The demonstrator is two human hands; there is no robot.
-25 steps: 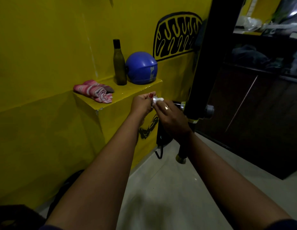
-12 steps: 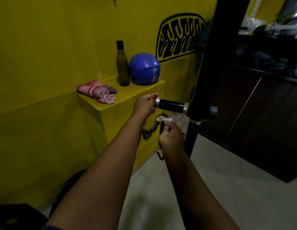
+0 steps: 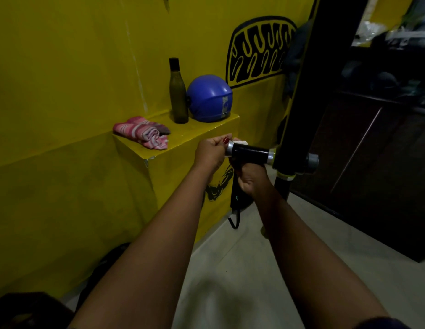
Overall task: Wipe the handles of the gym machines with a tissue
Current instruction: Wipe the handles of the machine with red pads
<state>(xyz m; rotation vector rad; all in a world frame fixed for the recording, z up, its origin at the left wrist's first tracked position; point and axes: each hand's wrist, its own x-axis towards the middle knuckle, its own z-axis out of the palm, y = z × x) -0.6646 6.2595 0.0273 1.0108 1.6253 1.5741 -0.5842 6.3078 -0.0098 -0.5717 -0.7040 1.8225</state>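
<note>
Yellow wall fills the left and upper part of the frame, with a black painted design high toward the right. A yellow ledge juts out at the centre, and on it lie a pink striped towel at the left, a dark bottle standing upright and a blue helmet just beside the bottle. Right of centre a black post runs up out of the frame, and the black handle sticks out of it toward the left, with a silver collar at each end. My left hand is curled on the handle's free end, its red-nailed thumb on top of the silver cap. My right hand comes up from below, fingers wrapped round the black grip. The white tissue shows on top of the handle, just beside my left thumb; I cannot tell which hand pinches it. Pale floor lies under my arms, and a dark cabinet stands at the right edge.
</note>
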